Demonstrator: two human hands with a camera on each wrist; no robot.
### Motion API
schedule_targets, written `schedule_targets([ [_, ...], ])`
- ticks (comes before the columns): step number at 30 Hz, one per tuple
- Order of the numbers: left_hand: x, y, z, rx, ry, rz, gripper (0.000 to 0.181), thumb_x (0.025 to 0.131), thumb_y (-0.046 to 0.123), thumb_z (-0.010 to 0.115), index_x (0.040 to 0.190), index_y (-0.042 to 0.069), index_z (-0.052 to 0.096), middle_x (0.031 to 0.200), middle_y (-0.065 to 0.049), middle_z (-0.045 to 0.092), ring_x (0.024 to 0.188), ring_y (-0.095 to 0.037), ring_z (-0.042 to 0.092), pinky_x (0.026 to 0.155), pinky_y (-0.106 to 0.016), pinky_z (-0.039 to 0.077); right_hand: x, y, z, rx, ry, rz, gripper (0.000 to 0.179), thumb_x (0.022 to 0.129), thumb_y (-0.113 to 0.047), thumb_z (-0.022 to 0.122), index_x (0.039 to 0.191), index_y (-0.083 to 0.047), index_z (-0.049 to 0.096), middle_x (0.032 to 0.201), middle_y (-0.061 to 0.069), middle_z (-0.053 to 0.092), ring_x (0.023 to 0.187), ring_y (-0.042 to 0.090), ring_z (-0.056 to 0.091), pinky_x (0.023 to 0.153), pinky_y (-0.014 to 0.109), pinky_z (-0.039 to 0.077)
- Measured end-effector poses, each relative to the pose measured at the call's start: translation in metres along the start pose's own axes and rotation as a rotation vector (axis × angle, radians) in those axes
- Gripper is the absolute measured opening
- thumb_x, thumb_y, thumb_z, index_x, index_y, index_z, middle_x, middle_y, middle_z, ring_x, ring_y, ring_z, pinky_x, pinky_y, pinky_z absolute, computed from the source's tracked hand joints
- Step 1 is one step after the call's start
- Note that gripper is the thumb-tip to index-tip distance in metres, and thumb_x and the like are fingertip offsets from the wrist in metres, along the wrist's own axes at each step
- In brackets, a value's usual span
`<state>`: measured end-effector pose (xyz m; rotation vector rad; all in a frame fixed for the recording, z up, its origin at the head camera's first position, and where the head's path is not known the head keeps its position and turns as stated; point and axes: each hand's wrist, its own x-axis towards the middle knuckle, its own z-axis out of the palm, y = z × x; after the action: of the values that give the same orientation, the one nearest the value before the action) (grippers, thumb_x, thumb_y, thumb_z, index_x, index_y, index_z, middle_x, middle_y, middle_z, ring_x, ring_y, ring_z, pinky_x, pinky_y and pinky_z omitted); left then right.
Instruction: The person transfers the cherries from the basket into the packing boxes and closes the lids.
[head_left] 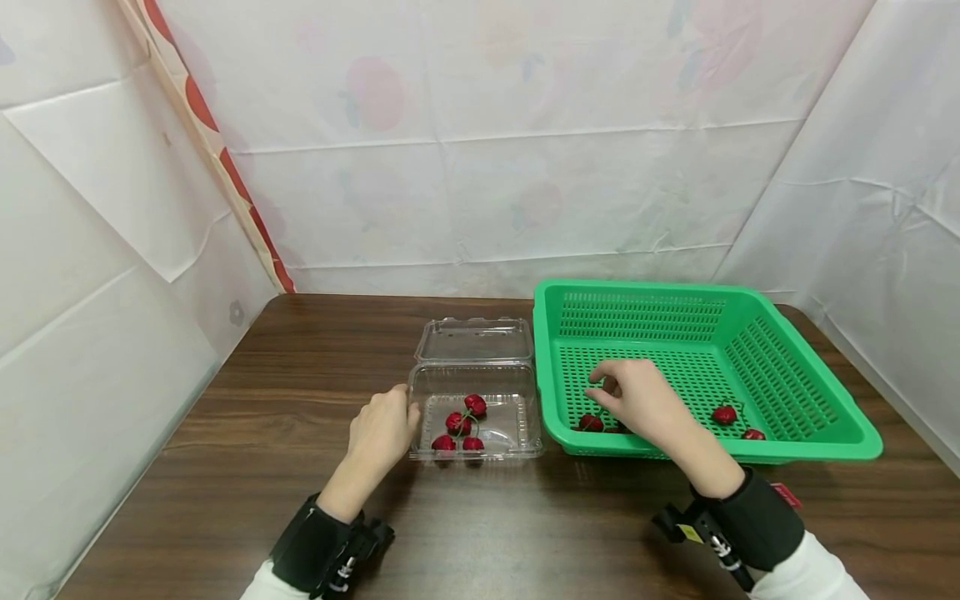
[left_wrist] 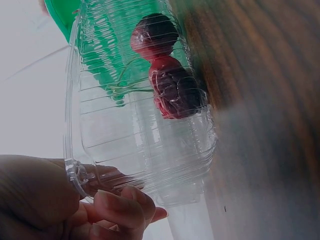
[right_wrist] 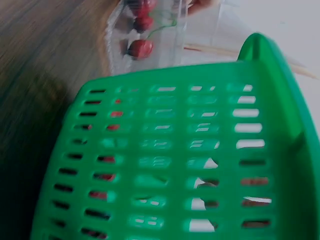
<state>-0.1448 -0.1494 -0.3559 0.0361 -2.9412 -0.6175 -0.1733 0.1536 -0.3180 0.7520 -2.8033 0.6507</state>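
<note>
A clear plastic clamshell box (head_left: 517, 417) stands with its lid (head_left: 472, 342) laid back, and several red cherries (head_left: 475, 405) with green stems sit inside it. My left hand (head_left: 381, 429) grips the box's left wall; in the left wrist view its curled fingers (left_wrist: 122, 207) press the outside of the plastic. Over the front part of the green basket (head_left: 810, 392) is my right hand (head_left: 637, 396), thumb and forefinger curved and apart with nothing seen between them. Just below it lie dark red cherries (head_left: 590, 422), partly hidden by hand and rim. In the right wrist view the basket wall hides this hand's fingers.
Two more cherries (head_left: 723, 414) lie toward the basket's right side. The basket's left rim stands right beside the box. Both rest on a brown wooden table (head_left: 300, 392), with white patterned sheets (head_left: 480, 167) hanging behind it and at the sides.
</note>
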Motion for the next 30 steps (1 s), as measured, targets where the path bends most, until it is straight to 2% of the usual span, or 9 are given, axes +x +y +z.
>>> schedule_targets([
  [9, 0.0, 0.0, 0.0, -0.004, -0.008, -0.001, 0.028, 0.085, 0.011, 0.054, 0.107, -0.006, 0.058, 0.066, -0.013, 0.056, 0.041, -0.017, 0.04, 0.038, -0.028, 0.03, -0.003, 0.01, 0.0, 0.05, -0.133, 0.076, 0.019, 0.077, -0.016, 0.067, 0.09, -0.001, 0.065, 0.064, -0.003, 0.056, 0.056, 0.007, 0.051, 0.051, 0.025, 0.041],
  [13, 0.0, 0.0, -0.001, -0.001, -0.001, -0.002, 0.026, 0.085, 0.011, 0.055, 0.104, -0.006, 0.059, 0.066, -0.013, 0.057, 0.043, -0.018, 0.041, 0.038, -0.03, 0.031, -0.002, 0.013, 0.0, 0.093, -0.183, 0.077, 0.022, 0.076, -0.016, 0.069, 0.09, 0.0, 0.065, 0.063, -0.003, 0.056, 0.056, 0.008, 0.051, 0.053, 0.026, 0.042],
  [18, 0.0, 0.0, 0.0, 0.0, 0.001, -0.002, 0.027, 0.085, 0.011, 0.054, 0.105, -0.006, 0.059, 0.068, -0.014, 0.058, 0.042, -0.017, 0.041, 0.038, -0.029, 0.031, -0.001, 0.018, 0.003, 0.142, -0.234, 0.069, 0.015, 0.074, -0.009, 0.069, 0.085, -0.001, 0.063, 0.063, -0.003, 0.055, 0.056, 0.009, 0.051, 0.054, 0.027, 0.042],
  [24, 0.0, 0.001, 0.0, 0.001, 0.0, -0.003, 0.028, 0.085, 0.012, 0.054, 0.108, -0.005, 0.058, 0.068, -0.014, 0.058, 0.041, -0.016, 0.04, 0.036, -0.027, 0.029, -0.001, 0.018, 0.003, 0.157, -0.255, 0.094, 0.004, 0.076, -0.004, 0.066, 0.079, -0.003, 0.063, 0.064, 0.001, 0.057, 0.058, 0.015, 0.053, 0.053, 0.027, 0.041],
  [30, 0.0, 0.001, -0.001, 0.003, 0.005, 0.003, 0.022, 0.085, 0.011, 0.055, 0.099, -0.005, 0.06, 0.065, -0.013, 0.057, 0.043, -0.017, 0.041, 0.038, -0.03, 0.031, 0.0, 0.017, 0.003, 0.147, -0.255, 0.106, 0.005, 0.077, -0.001, 0.064, 0.075, -0.005, 0.063, 0.065, 0.003, 0.057, 0.057, 0.016, 0.053, 0.052, 0.027, 0.04],
])
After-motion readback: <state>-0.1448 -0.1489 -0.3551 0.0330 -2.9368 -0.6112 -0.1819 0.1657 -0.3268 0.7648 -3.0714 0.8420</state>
